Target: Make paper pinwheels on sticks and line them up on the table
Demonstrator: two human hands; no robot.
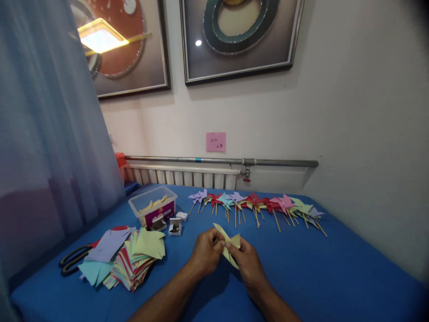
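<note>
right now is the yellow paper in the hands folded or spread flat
Partly folded: the yellow paper shows bent blades where the left hand and right hand pinch it.

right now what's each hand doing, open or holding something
Left hand: closed, pinching the pale yellow paper.
Right hand: closed, holding the same paper.

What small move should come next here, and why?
Perhaps press the paper firmly together at its middle: the left hand and right hand both pinch it near there, while its points jut outward.
</note>
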